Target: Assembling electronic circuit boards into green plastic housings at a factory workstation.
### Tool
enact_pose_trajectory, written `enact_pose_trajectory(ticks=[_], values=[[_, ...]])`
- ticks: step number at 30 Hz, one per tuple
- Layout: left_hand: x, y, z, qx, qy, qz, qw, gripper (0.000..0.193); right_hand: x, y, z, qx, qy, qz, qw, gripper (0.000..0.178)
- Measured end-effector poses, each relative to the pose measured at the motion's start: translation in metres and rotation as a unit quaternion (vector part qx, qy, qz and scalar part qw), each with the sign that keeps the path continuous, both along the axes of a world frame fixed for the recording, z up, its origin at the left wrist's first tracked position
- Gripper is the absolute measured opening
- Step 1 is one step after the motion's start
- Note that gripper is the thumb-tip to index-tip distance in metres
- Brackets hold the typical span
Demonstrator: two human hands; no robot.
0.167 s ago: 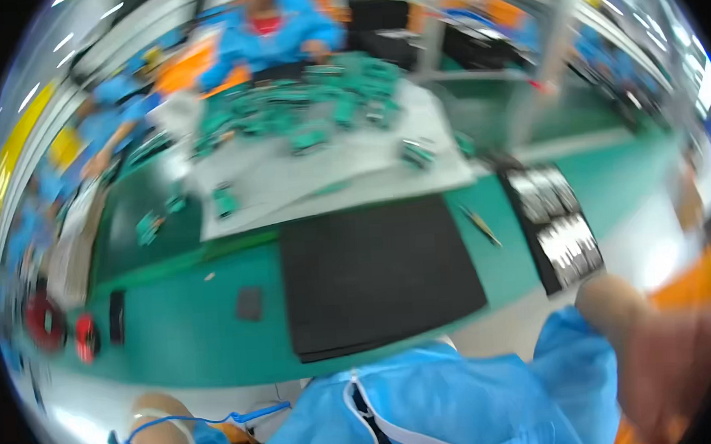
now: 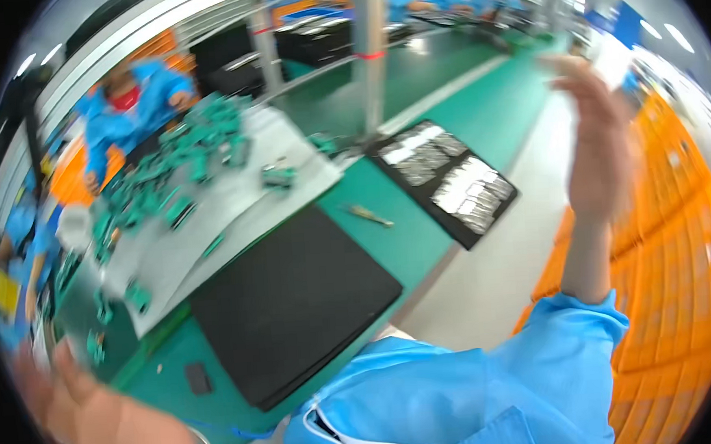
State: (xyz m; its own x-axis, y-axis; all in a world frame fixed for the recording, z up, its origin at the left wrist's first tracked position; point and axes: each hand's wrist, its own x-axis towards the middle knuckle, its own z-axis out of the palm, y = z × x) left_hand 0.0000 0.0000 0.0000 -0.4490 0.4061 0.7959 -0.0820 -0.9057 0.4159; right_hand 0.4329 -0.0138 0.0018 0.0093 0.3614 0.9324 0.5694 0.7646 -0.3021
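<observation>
Seen from the head camera, both hands are raised and blurred, with nothing held. The right hand (image 2: 599,138) is lifted at the upper right of the frame, its fingers (image 2: 574,66) spread loosely open and empty, well apart from the desk (image 2: 389,244). The left hand (image 2: 99,429) is shown at the lower left, palm open, fingers apart, also empty. Nearest to it lie a small dark block (image 2: 196,378) and the black mat (image 2: 295,303) at the frame's centre. A tray of metal parts (image 2: 446,180) is seen right of centre, green parts (image 2: 182,184) on a white sheet (image 2: 209,231) at upper left. Slower hand motion would be judged wise before anything is gripped.
</observation>
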Motion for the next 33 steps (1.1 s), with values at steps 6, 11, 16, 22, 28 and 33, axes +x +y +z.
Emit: enact_pose_trajectory(ticks=[6,11,16,22,28,33], values=[[0.153,0.078,-0.059,-0.142,0.633,-0.292,0.703,0.036,0.211,-0.016,-0.109,-0.531,0.067,-0.261,0.804,0.06],[0.239,0.084,-0.122,0.004,0.829,-0.328,0.453,0.059,0.284,0.02,-0.233,-0.546,0.067,-0.34,0.763,0.082],[0.33,0.106,-0.213,-0.098,0.673,-0.323,0.658,0.073,0.257,0.062,-0.267,-0.57,-0.074,-0.432,0.695,0.102],[0.389,0.125,-0.259,-0.49,0.444,-0.407,0.63,0.077,0.233,0.071,-0.265,-0.539,-0.026,-0.461,0.704,0.097],[0.392,0.139,-0.265,-0.594,0.317,-0.468,0.572,0.041,0.207,0.055,-0.275,-0.481,0.172,-0.32,0.798,0.07],[0.386,0.137,-0.271,-0.592,0.315,-0.458,0.584,0.027,0.175,0.06,-0.248,-0.495,0.146,-0.317,0.796,0.068]])
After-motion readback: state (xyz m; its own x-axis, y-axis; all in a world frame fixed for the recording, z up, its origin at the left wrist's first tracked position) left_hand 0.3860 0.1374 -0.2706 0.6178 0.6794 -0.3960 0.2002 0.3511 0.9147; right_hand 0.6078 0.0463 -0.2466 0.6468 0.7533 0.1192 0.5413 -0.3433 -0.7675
